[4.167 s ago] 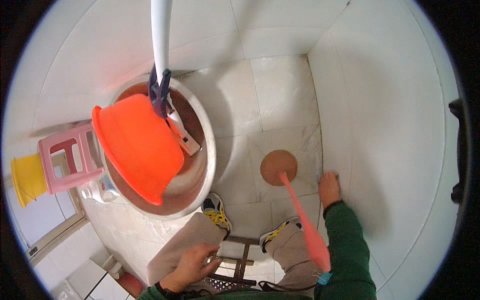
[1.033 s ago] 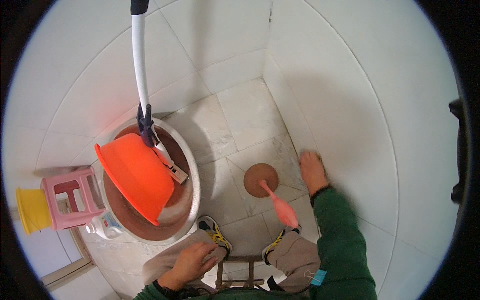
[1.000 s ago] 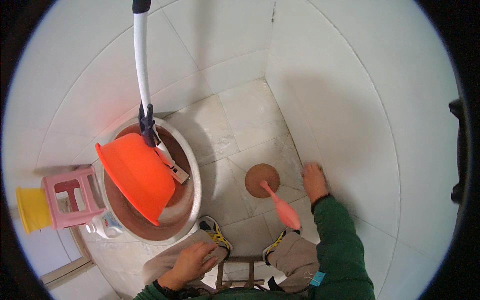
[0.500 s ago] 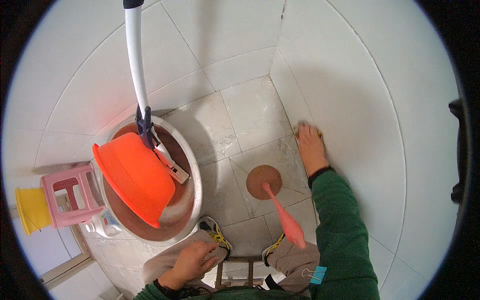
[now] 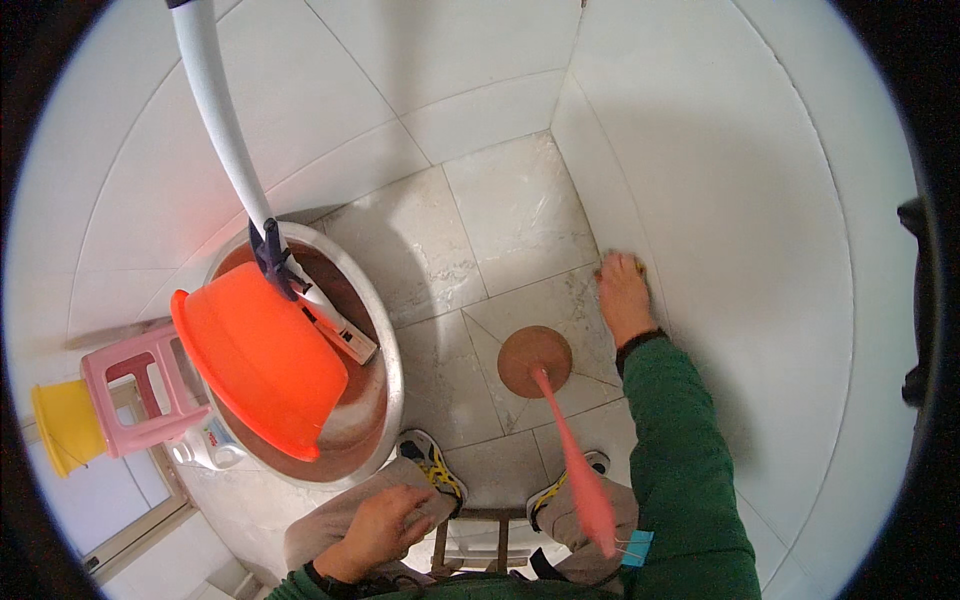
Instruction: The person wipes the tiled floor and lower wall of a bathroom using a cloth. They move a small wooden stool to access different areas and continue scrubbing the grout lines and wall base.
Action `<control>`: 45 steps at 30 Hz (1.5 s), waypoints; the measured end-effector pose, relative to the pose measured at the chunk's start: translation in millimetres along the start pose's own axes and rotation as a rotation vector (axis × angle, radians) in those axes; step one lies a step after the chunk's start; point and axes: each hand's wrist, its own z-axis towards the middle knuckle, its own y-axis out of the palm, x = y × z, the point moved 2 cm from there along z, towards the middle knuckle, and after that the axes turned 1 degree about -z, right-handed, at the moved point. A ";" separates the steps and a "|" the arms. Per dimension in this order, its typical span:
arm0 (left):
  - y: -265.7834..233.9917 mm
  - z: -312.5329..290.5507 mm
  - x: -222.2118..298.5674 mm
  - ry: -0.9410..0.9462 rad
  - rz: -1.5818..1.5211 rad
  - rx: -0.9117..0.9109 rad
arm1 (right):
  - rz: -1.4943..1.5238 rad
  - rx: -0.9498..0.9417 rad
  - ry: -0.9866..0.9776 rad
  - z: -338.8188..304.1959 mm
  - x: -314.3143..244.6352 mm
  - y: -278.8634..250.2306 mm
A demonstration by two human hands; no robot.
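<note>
My right hand point(image 5: 625, 298) is pressed down at the foot of the right-hand wall, where it meets the tiled floor. Beneath its fingers is a small pad, probably a sponge, with only bits of yellowish-green edge showing. My left hand point(image 5: 382, 533) rests over my left knee, its fingers loosely bent and somewhat apart, with nothing in them. Between my right forearm and the metal basin stands a plunger point(image 5: 520, 368), with a brown round cup on the floor and a pink handle leaning toward me.
A large metal basin point(image 5: 393, 400) at the left holds an orange plastic basin point(image 5: 262, 355) and the lower end of a white-handled mop point(image 5: 222, 130). Beside it are a pink stool point(image 5: 135, 435), a yellow bucket point(image 5: 70, 425) and a white bottle point(image 5: 205, 445). Tiled walls enclose the corner.
My right hand has shifted slightly nearer along the wall's foot, and the pad shows less. The view has tilted a little, so the mop handle and wall lines appear displaced. My left hand stays put.
</note>
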 end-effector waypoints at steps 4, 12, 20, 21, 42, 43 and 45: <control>2.7 3.5 2.6 -0.028 -0.019 0.010 | -0.153 -0.050 -0.090 36.9 11.6 -7.9; -0.1 -2.6 7.7 -0.017 -0.021 0.032 | -0.166 -0.363 -0.273 -50.8 -37.4 13.5; -1.1 -3.8 15.1 0.038 0.009 -0.081 | 0.451 -0.775 -0.008 -208.9 -84.0 77.6; -0.9 -2.9 16.1 0.054 -0.003 -0.088 | 0.426 -0.673 -0.011 -207.8 -81.5 74.1; 13.4 -29.4 33.5 0.412 0.132 -0.111 | 0.197 -0.729 0.022 -282.2 -31.2 -65.1; 15.8 -32.4 37.2 0.427 0.148 -0.133 | 0.243 -0.726 0.059 -288.1 -28.0 -75.0; 22.2 -38.5 43.9 0.471 0.162 -0.175 | 0.511 -0.647 0.184 -298.9 -26.5 -93.7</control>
